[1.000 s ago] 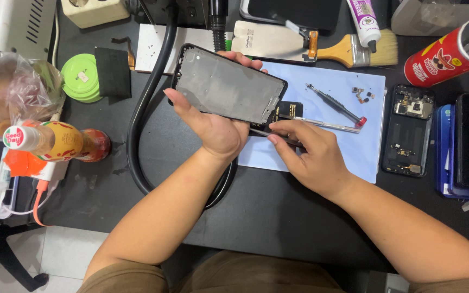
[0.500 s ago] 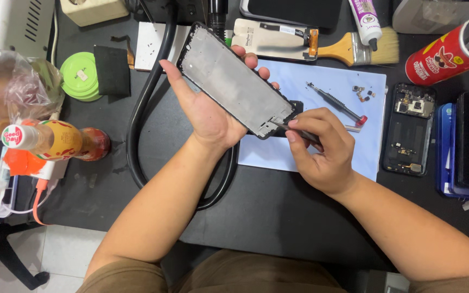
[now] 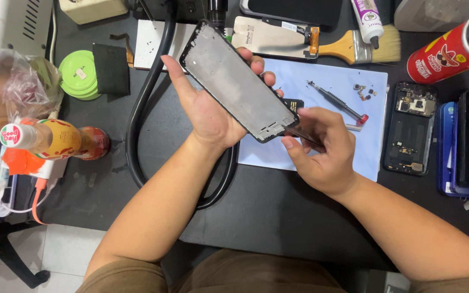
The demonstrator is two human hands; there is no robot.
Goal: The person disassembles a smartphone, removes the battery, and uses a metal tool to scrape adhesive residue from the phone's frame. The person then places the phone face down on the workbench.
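At the far left of the dark counter lie a clear plastic bag and a yellow bottle on its side, with a stack of green lids just behind them. Near the middle, the left hand is raised above the counter, its fingers curled around the edges of a phone frame that rests across the palm, tilted from upper left to lower right. At the frame's lower right corner, the right hand pinches thin tweezers whose tips touch that corner. Under both lies a pale blue mat with a screwdriver on it. Farther right lie an opened phone body, a paintbrush and a red can.
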